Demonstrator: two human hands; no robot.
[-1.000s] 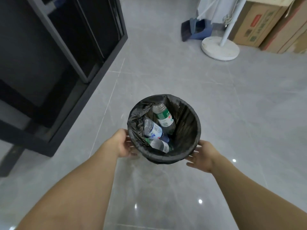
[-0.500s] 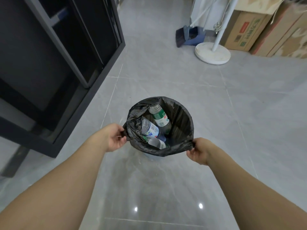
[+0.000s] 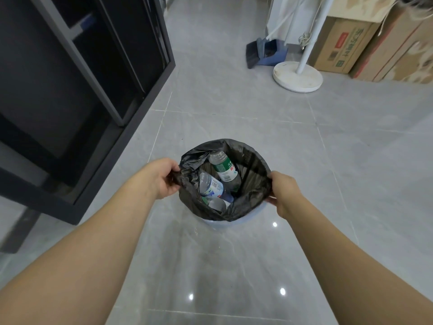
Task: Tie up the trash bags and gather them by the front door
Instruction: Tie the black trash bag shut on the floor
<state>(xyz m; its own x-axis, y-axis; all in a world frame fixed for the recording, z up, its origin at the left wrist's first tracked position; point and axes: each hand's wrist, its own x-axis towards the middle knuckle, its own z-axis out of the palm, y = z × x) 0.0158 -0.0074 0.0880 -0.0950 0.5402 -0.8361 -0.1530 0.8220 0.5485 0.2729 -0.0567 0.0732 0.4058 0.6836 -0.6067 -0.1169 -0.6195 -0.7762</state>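
- Trash bag [image 3: 253, 184]: black, mouth open, sits in pale blue bin [image 3: 218, 225] on grey tile floor [image 3: 234, 113]; only a sliver of bin rim visible below bag's near edge.
- Left hand [image 3: 161, 178]: fingers curled, gripping bunched bag rim at L side.
- Right hand [image 3: 284, 193]: fingers curled round bag rim at R side; fingertips hidden behind plastic.
- Bag rim pulled up and clear of bin on near side, stretched between both hands.
- Contents: plastic bottles. Green-label bottle [image 3: 223, 167] toward far side, tilted; blue-label bottle [image 3: 210, 185] just beside it, nearer L; third clear bottle [image 3: 216, 204] at near edge, partly hidden.
- Dark cabinet [image 3: 82, 78]: L of bag, well apart, stands on floor.
- White round stand base [image 3: 297, 77] w/ white pole: far R, well apart from bag.
- Blue dustpan [image 3: 269, 52] w/ dark broom head: just beside stand base, L of it.
- Cardboard boxes [image 3: 346, 45]: behind stand, along far R edge.
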